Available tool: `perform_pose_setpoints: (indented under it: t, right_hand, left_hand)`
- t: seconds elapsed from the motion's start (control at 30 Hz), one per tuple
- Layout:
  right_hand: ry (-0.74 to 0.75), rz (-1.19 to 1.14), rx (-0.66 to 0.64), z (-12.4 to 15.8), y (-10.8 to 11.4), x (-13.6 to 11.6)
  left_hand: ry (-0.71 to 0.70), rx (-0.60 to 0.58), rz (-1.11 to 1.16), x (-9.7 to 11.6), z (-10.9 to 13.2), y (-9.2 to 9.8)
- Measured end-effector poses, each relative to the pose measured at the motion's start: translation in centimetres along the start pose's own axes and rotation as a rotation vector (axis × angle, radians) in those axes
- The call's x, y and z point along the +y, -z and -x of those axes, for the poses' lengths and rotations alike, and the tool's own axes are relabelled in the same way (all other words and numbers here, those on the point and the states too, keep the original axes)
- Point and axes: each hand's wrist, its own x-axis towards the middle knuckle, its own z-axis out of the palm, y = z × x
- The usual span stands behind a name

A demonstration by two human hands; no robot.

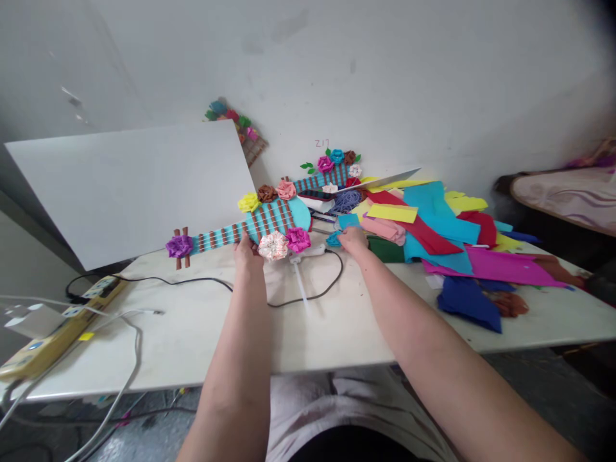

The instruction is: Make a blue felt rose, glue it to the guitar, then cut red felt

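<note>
A blue paper guitar point(269, 218) with brown strips and several paper flowers is in front of me, tilted up to the right. My left hand point(248, 249) grips its lower edge where the neck meets the body. A purple flower point(179, 246) sits at the head. White-speckled point(274, 246) and magenta flowers point(299, 239) line its lower side. To the right, my right hand point(353, 240) pinches a small blue paper flower point(333, 239). Between my hands lies a white glue gun point(312, 251) with a glue stick point(301, 282) sticking out toward me.
Coloured paper sheets point(443, 218) pile up on the right. A second paper guitar point(322, 179) and a phone point(315, 194) lie behind. A large white board point(129, 192) leans at left. A power strip point(62, 327) and cables run along the table's left; a black cord point(308, 299) crosses the middle.
</note>
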Motion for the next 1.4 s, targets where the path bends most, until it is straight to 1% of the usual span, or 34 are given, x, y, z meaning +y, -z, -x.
perform_pose_setpoints:
  t: [0.07,0.1,0.13,0.23,0.33,0.4,0.43,0.5,0.57,0.6,0.63,0.7,0.73,0.77,0.87,0.97,1.03,1.13,1.23,1.4]
  right_hand:
    - [-0.094,0.193,0.046,0.0,-0.1,-0.1]
    - [-0.119,0.254,0.055,0.1,-0.1,-0.2]
    - [-0.112,0.309,0.065,0.3,0.0,-0.4]
    - [-0.050,0.454,0.145,0.9,0.4,-1.3]
    - [0.013,0.506,0.213,1.7,0.8,-2.5]
    - [0.131,0.522,0.221,2.4,0.7,-3.4]
    - [0.205,0.529,0.213,2.7,0.5,-3.8]
    - [0.375,0.542,0.150,3.4,-0.1,-4.6]
    - [0.535,0.576,0.047,4.1,-0.8,-5.5]
    - [0.579,0.609,-0.007,4.4,-1.2,-5.9]
    - [0.591,0.653,-0.064,4.7,-1.7,-6.2]
    - [0.570,0.749,-0.188,5.1,-2.5,-6.6]
    - [0.569,0.782,-0.222,5.3,-3.0,-6.6]
    - [0.570,0.802,-0.234,5.4,-3.4,-6.6]
    - [0.586,0.817,-0.218,5.6,-4.5,-6.2]
    - [0.619,0.798,-0.195,5.5,-4.8,-5.7]
    - [0.614,0.775,-0.157,5.4,-4.3,-5.5]
    - [0.563,0.748,-0.118,5.0,-3.0,-5.1]
    - [0.505,0.724,-0.004,4.5,-1.6,-4.6]
    - [0.341,0.570,0.114,3.4,-0.2,-3.2]
  left_hand:
    - [-0.010,-0.003,-0.017,0.0,0.0,0.0]
    - [-0.018,-0.007,-0.032,0.0,0.0,0.1]
    - [-0.028,-0.014,-0.049,-0.1,0.0,0.1]
    - [-0.045,-0.030,-0.066,-0.1,-0.1,0.2]
    - [-0.041,-0.019,-0.024,0.0,-0.1,0.1]
    - [-0.034,-0.004,-0.006,0.0,0.0,0.1]
    - [-0.031,0.001,-0.002,0.1,0.1,0.1]
    - [-0.031,-0.006,0.001,0.1,0.1,0.1]
    - [-0.036,-0.022,0.007,0.1,-0.1,0.2]
    - [-0.036,-0.029,0.011,0.0,-0.2,0.3]
    - [-0.037,-0.031,0.015,0.0,-0.4,0.4]
    - [-0.039,-0.026,0.008,-0.2,-0.7,0.6]
    - [-0.042,-0.030,-0.011,-0.3,-0.9,0.7]
    - [-0.045,-0.039,-0.037,-0.3,-1.0,0.7]
    - [-0.021,-0.065,-0.094,-0.4,-1.1,0.9]
    - [0.052,-0.053,-0.038,-0.2,-1.1,1.0]
    - [0.083,-0.031,-0.001,-0.2,-1.1,1.1]
    - [0.069,-0.013,-0.001,-0.1,-1.2,1.3]
    - [0.034,-0.008,0.030,-0.3,-1.1,1.5]
    - [-0.015,-0.004,0.168,-0.7,-1.2,1.9]
